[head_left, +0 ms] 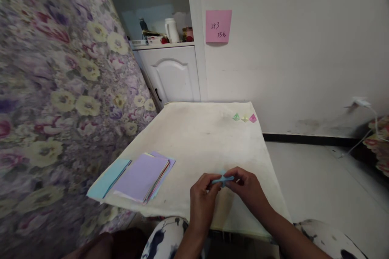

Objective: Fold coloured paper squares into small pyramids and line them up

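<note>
My left hand and my right hand meet over the near edge of a cream table. Both pinch a small folded light-blue paper between their fingertips, left hand on its left end, right hand on its right end. A stack of coloured paper sheets, lilac on top, lies on the table to the left of my hands. A light-blue sheet sticks out beside it over the table's edge. Three small folded paper shapes, green, yellow and pink, sit in a row at the far right corner.
A flowered fabric rises along the left. A white cupboard with a jug and jars on it stands behind the table. A pink note is stuck on the white wall. A plug and cable hang at right over the grey floor.
</note>
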`<state>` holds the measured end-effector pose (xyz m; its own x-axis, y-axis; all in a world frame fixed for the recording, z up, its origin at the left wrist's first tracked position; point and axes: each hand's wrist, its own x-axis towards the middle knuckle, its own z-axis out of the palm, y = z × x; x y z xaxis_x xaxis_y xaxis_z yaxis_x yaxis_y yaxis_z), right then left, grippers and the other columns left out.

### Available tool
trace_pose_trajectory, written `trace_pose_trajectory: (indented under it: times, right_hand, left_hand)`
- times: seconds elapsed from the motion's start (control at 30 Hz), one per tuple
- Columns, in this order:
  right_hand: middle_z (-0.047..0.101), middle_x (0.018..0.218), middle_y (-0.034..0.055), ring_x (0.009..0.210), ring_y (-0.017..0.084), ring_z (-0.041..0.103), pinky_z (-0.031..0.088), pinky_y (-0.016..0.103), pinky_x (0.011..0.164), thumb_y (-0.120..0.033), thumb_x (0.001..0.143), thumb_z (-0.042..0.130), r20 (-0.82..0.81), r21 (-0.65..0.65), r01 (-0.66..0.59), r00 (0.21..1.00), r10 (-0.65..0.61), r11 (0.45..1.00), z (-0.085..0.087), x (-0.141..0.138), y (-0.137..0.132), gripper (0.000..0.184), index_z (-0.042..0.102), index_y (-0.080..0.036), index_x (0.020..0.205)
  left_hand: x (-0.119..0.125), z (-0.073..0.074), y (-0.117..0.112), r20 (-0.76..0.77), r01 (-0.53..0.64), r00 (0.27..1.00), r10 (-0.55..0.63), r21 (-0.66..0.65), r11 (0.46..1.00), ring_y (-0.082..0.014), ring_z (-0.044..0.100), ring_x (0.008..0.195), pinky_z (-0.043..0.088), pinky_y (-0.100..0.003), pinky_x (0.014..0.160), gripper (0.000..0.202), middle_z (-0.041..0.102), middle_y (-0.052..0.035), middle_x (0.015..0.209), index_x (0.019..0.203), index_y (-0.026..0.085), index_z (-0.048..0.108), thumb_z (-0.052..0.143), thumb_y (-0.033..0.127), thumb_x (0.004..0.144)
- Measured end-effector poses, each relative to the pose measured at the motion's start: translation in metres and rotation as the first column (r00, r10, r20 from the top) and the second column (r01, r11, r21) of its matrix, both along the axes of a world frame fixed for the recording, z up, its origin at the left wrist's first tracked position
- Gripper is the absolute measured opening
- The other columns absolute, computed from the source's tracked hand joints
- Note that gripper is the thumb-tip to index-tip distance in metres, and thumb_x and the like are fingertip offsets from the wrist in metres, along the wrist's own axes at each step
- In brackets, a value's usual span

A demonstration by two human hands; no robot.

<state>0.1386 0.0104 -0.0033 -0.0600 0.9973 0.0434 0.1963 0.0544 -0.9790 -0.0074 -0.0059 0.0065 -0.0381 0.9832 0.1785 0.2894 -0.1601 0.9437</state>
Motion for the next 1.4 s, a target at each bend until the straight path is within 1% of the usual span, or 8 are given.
trace_pose_trajectory:
  times: [0.13, 0.37, 0.47, 0.6, 0.73, 0.9, 1.13, 1.4]
  right_hand:
    - [0.058, 0.059, -0.0028, 0.052, 0.012, 0.048, 0.038, 0.024, 0.051, -0.024, 0.065, 0.066, -0.079, -0.018, 0.032, 0.996, -0.033, 0.999, -0.0031, -0.0018, -0.0008, 0.01, 0.065, -0.02, 0.075]
    - [0.058, 0.068, -0.001, 0.061, 0.014, 0.049, 0.04, 0.025, 0.059, -0.019, 0.068, 0.064, -0.049, 0.114, 0.079, 0.996, -0.074, 0.99, -0.0003, -0.0043, -0.0056, 0.006, 0.065, -0.02, 0.073]
    - [0.057, 0.069, -0.0008, 0.064, 0.014, 0.049, 0.041, 0.026, 0.062, -0.018, 0.07, 0.063, -0.011, 0.157, 0.075, 0.997, -0.074, 0.985, 0.0018, -0.0037, -0.0062, 0.008, 0.066, -0.022, 0.077]
    - [0.056, 0.069, -0.0002, 0.064, 0.015, 0.05, 0.042, 0.027, 0.062, -0.02, 0.071, 0.064, 0.096, 0.226, 0.076, 0.99, -0.1, 0.971, 0.0012, -0.0025, -0.0056, 0.012, 0.067, -0.023, 0.082]
    - [0.055, 0.066, 0.0002, 0.064, 0.016, 0.05, 0.041, 0.028, 0.061, -0.022, 0.072, 0.065, 0.212, 0.303, 0.059, 0.969, -0.127, 0.951, -0.0001, -0.0017, -0.0048, 0.008, 0.067, -0.023, 0.079]
    - [0.055, 0.066, 0.0, 0.064, 0.016, 0.05, 0.04, 0.028, 0.06, -0.021, 0.073, 0.064, 0.265, 0.302, 0.047, 0.955, -0.131, 0.952, 0.0006, -0.0017, -0.0058, 0.001, 0.064, -0.021, 0.074]
    - [0.057, 0.069, -0.0004, 0.066, 0.015, 0.053, 0.041, 0.027, 0.063, -0.017, 0.072, 0.063, 0.262, 0.26, 0.046, 0.958, -0.116, 0.965, 0.0007, -0.0013, -0.0055, 0.003, 0.061, -0.019, 0.071]
    - [0.056, 0.069, 0.0003, 0.068, 0.016, 0.052, 0.041, 0.028, 0.065, -0.016, 0.074, 0.06, 0.3, 0.326, 0.036, 0.944, -0.139, 0.945, -0.0005, -0.002, -0.0075, 0.006, 0.058, -0.019, 0.07]
  left_hand:
    - [-0.0002, -0.0024, 0.0007, 0.047, -0.03, 0.998, 0.032, -0.044, 0.999, -0.0167, 0.056, 0.07, 0.043, -0.025, 0.064, 0.02, 0.064, -0.0012, 0.075, 0.09, 0.021, 0.069, 0.061, 0.023, 0.071]
    - [-0.0019, -0.0057, 0.0023, 0.103, 0.004, 0.995, 0.001, -0.047, 0.999, -0.0151, 0.055, 0.07, 0.043, -0.023, 0.063, 0.019, 0.061, -0.0016, 0.077, 0.089, 0.02, 0.068, 0.062, 0.023, 0.071]
    - [-0.0022, -0.0066, 0.0019, 0.05, -0.009, 0.999, 0.01, -0.02, 1.0, -0.0145, 0.054, 0.069, 0.041, -0.023, 0.062, 0.017, 0.06, -0.0009, 0.076, 0.089, 0.02, 0.067, 0.06, 0.023, 0.073]
    - [-0.0024, -0.005, 0.0008, -0.046, -0.024, 0.999, 0.026, 0.031, 0.999, -0.0136, 0.052, 0.066, 0.039, -0.023, 0.06, 0.009, 0.057, 0.0005, 0.072, 0.08, 0.02, 0.066, 0.059, 0.021, 0.075]
    - [-0.0022, -0.0005, -0.0001, -0.106, -0.013, 0.994, 0.021, 0.08, 0.997, -0.0133, 0.052, 0.066, 0.039, -0.023, 0.06, 0.007, 0.056, 0.0006, 0.072, 0.077, 0.02, 0.065, 0.058, 0.02, 0.076]
    - [-0.002, 0.0025, -0.0004, -0.16, -0.002, 0.987, 0.021, 0.115, 0.993, -0.0138, 0.053, 0.068, 0.04, -0.024, 0.061, 0.007, 0.056, 0.0, 0.072, 0.075, 0.019, 0.063, 0.056, 0.021, 0.078]
    - [-0.0031, -0.0005, 0.0012, -0.203, 0.028, 0.979, -0.007, 0.102, 0.994, -0.0142, 0.053, 0.07, 0.04, -0.024, 0.062, 0.009, 0.056, -0.0003, 0.075, 0.078, 0.02, 0.064, 0.055, 0.021, 0.079]
    - [-0.0042, -0.0025, 0.0027, -0.184, 0.006, 0.983, 0.009, 0.078, 0.997, -0.0134, 0.053, 0.069, 0.04, -0.024, 0.062, 0.007, 0.056, 0.0003, 0.074, 0.077, 0.019, 0.063, 0.057, 0.023, 0.078]
